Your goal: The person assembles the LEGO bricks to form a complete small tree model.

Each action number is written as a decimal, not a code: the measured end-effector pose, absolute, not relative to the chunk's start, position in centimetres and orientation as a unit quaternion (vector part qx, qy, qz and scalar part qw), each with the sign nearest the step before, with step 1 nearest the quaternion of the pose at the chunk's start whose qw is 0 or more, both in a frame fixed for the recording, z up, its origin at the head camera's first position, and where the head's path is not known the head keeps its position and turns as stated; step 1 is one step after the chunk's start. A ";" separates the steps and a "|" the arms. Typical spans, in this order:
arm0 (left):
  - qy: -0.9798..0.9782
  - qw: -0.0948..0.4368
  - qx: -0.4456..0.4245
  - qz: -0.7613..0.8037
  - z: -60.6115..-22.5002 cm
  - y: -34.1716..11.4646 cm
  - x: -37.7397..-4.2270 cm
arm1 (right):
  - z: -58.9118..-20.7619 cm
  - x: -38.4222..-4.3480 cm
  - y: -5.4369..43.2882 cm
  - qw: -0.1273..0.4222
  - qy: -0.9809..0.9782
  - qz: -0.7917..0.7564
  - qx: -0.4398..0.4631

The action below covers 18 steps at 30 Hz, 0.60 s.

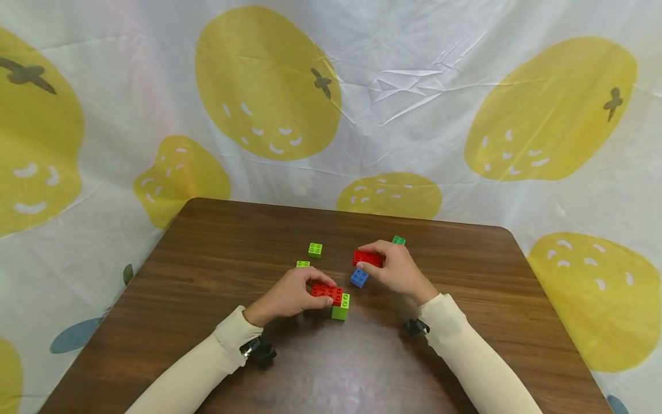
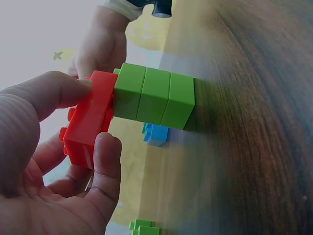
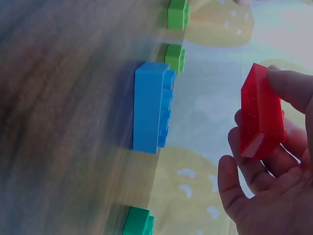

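My left hand [image 1: 289, 294] grips a long red brick [image 1: 327, 293] by its sides, thumb in front and fingers behind. One end of that brick sits over the top of an upright stack of three lime green bricks [image 2: 154, 98]; its other end sticks out toward the palm. On the right, my right hand [image 1: 400, 273] holds a second red brick [image 3: 260, 115] between thumb and fingers, raised off the table. Below it a blue brick [image 3: 149, 107] rests on the tabletop, studs up.
Two lime green bricks, one farther back [image 1: 315, 250] and one just beyond the left hand [image 1: 303, 264], lie on the brown wooden table [image 1: 331, 368]. A darker green brick [image 1: 399, 240] is behind the right hand. A lemon-print sheet [image 1: 403, 115] hangs beyond the table's edge.
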State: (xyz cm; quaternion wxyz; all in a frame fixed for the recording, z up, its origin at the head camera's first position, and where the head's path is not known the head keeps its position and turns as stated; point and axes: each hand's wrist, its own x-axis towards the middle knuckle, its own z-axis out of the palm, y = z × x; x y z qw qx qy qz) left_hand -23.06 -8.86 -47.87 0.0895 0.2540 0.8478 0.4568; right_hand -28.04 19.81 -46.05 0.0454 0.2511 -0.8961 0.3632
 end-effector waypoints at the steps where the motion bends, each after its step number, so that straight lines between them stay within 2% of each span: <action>1: 0.848 0.090 0.254 0.457 -47.9 -8.9 -23.1 | -46.1 -27.8 19.8 0.044 -0.895 0.366 0.253; 18: 0.849 0.087 0.259 0.452 -47.9 -8.8 -23.1 | -46.1 -24.2 19.0 0.051 -0.878 0.355 0.316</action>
